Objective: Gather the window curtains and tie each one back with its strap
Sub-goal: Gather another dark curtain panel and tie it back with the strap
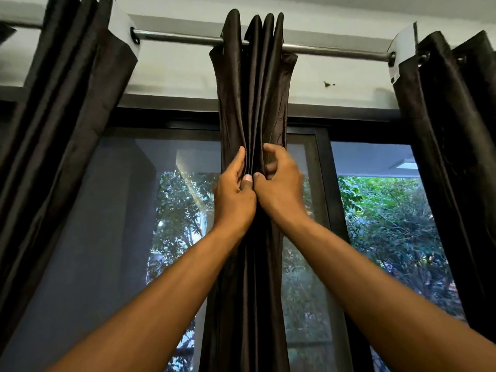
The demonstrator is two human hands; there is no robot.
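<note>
A dark brown middle curtain (252,92) hangs gathered into narrow folds from the metal rod (177,38). My left hand (234,191) grips its left folds at mid height, thumb pressed against the front pleats. My right hand (280,183) grips the right folds beside it, fingers curled into the cloth. The two hands touch at the thumbs. A second dark curtain (67,108) hangs bunched at the left and a third dark curtain (453,124) at the right. No strap shows in view.
Behind the curtains is a black-framed window (324,167) with green trees outside. A pale wall band (171,73) runs between the rod and the window frame. Glass panes lie open to view on both sides of the middle curtain.
</note>
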